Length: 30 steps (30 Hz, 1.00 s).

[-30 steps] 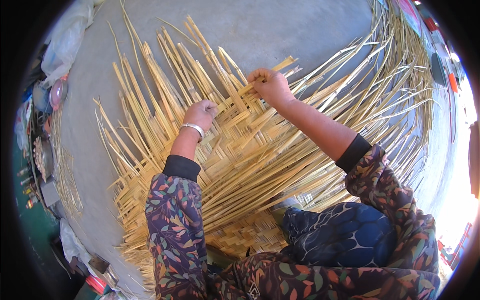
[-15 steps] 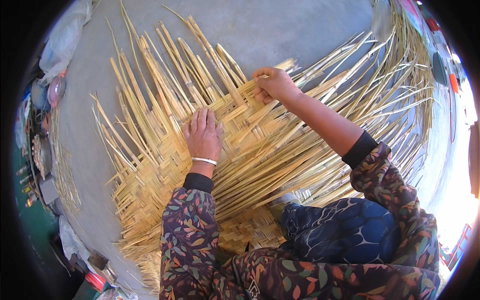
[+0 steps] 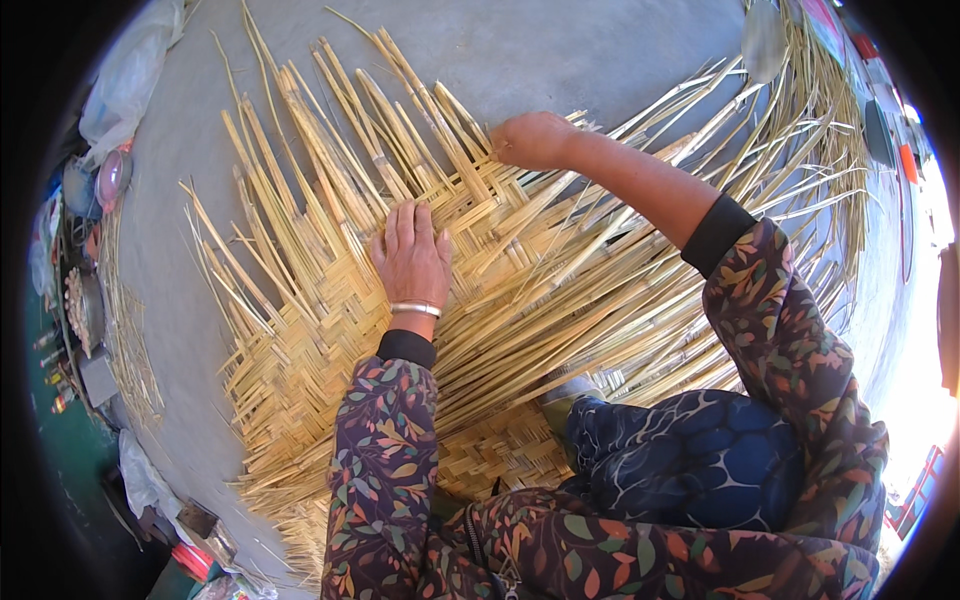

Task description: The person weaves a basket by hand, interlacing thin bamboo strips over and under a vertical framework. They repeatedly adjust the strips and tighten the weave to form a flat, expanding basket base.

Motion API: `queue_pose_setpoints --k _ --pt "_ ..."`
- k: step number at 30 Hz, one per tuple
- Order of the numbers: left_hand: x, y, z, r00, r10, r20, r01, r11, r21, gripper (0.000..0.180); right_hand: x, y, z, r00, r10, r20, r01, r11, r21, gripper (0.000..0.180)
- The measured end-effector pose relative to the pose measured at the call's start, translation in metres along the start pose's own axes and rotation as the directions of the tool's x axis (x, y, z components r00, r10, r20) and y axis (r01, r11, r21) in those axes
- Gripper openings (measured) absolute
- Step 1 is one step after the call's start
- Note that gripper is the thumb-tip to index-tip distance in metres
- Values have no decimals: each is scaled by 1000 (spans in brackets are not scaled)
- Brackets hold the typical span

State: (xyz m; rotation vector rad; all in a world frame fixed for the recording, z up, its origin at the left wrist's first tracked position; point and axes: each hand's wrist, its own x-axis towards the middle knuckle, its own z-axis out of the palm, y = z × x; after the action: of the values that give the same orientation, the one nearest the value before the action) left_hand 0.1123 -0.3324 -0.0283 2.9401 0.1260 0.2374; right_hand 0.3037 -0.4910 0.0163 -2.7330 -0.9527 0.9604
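- Where the clutter stops at the left, a pale plastic bag (image 3: 125, 90) sits at the edge of the grey floor (image 3: 580, 55), and a band of that floor runs between it and the woven mat (image 3: 320, 345).
- Beyond the mat's far edge the floor goes on, well past the strip ends.
- On the right, a heap of thin dry stalks (image 3: 820, 140) hems in that side; the person's blue-patterned knee (image 3: 700, 450) closes the near side.
- The mat lies on the floor in front of the person, straw-yellow, tightly plaited at the left, with ragged ends.
- From its far edge, unwoven strips (image 3: 320, 170) fan out unevenly.
- The left hand (image 3: 412, 258), a bangle (image 3: 415, 309) at its wrist, lies palm down on the weave, fingers nearly straight, gripping nothing I can see.
- Long loose strips (image 3: 570, 330) slant across the mat's right part.
- The right hand (image 3: 530, 141) is curled by the far edge; its fingertips are hidden, so I can't tell what it holds.
- A second ago the left hand was pinching a strip; now it is flattened.
- The right hand has turned its back upward.
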Motion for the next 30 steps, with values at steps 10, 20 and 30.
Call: queue_pose_setpoints --k 10,20,30 --pt "-6 -3 8 997 -21 -72 17 998 -66 42 5 12 11 987 -99 -124 108 992 64 22" --pt "-3 0 7 997 -35 -72 35 999 1 44 3 12 13 961 -182 -210 192 981 27 20" --pt "-2 1 9 997 -39 -61 39 999 4 40 -1 12 12 980 -177 -88 178 984 -5 24"
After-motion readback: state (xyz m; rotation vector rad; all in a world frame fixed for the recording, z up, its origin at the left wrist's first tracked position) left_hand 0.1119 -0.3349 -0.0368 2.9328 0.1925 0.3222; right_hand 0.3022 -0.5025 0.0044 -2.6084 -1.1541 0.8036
